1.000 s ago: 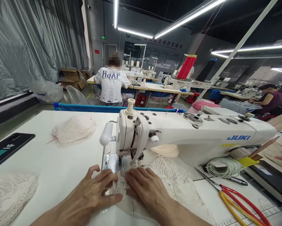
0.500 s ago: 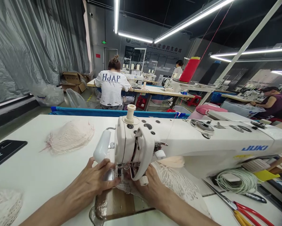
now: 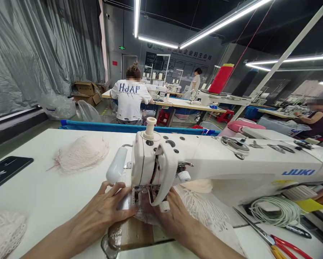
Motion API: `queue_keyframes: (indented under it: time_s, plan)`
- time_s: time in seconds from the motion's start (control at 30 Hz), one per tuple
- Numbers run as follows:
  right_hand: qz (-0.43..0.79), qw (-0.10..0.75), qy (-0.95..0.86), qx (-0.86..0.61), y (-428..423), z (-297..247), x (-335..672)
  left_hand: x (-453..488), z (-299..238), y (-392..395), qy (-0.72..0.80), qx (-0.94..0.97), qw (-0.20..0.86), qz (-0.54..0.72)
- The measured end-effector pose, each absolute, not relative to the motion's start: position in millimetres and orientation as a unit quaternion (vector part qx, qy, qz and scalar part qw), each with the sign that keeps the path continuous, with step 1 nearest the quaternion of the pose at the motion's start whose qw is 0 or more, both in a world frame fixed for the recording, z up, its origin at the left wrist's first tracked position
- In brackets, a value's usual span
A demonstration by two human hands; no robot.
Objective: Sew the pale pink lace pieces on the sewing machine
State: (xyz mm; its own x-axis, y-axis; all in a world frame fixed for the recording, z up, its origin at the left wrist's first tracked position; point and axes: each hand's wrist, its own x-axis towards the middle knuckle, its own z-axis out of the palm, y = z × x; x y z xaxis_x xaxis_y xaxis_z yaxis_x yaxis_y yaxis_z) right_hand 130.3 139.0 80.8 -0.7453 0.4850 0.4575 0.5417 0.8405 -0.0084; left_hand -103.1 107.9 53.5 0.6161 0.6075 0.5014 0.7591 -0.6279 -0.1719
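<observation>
Under the head of a white sewing machine [image 3: 218, 154], a piece of pale lace fabric [image 3: 145, 217] lies at the presser foot. My left hand [image 3: 107, 207] is left of the needle area, thumb and fingers apart, with the thumb tip reaching the lace. Bare machine bed shows between its thumb and index finger. On the other side, my right hand [image 3: 174, 212] rests at the fabric, its fingers mostly hidden by the machine head. Fringed lace [image 3: 201, 205] spreads out beside my right wrist, under the machine arm.
Pale lace pieces [image 3: 81, 153] lie on the white table at left, near a dark phone [image 3: 10, 171]. At right are red-handled scissors [image 3: 288, 246] and a coil of pale green cord [image 3: 276, 210]. A co-worker [image 3: 130, 95] sits ahead, beyond a blue cloth edge [image 3: 102, 127].
The view has shifted slightly. Both hands stay at the needle area with little visible movement. The standing person in the background has moved left.
</observation>
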Motion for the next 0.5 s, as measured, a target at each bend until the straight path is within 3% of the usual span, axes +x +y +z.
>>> queue_keyframes:
  time_s: [0.33,0.5]
  plan:
    - [-0.016,0.268,-0.945,-0.189,124,65,128,-89,63,101,-0.325,-0.884,0.079,-0.326]
    - [-0.002,0.235,-0.953,-0.193,121,71,129,-90,60,100,-0.329,-0.881,0.052,-0.336]
